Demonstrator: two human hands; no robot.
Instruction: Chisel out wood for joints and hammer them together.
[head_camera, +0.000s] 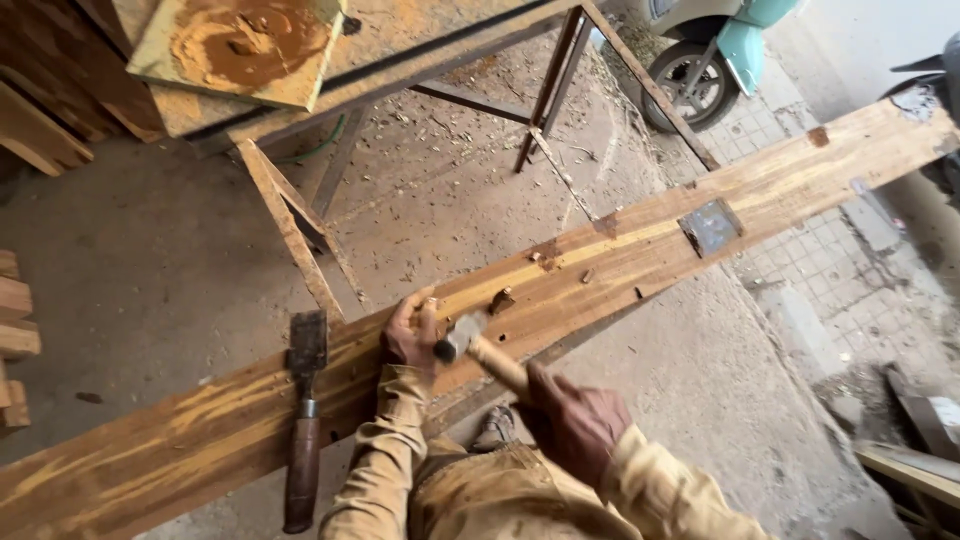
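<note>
A long brown wooden plank (620, 265) runs diagonally from lower left to upper right. My right hand (575, 420) grips the wooden handle of a hammer (462, 337), whose metal head is down over the plank. My left hand (412, 332) is closed on a small tool that is mostly hidden by the fingers and the hammer head. Just beyond the hammer sits a small cut notch (500, 299) in the wood. A wide chisel (303, 415) with a dark wooden handle lies across the plank to the left of my left hand.
A metal plate (711, 226) is set into the plank farther right. A metal-framed work table (420, 60) holds a square board with sawdust (242, 45). Wood pieces are stacked at the left edge (15, 330). A pale green scooter (710, 50) is parked at the top right.
</note>
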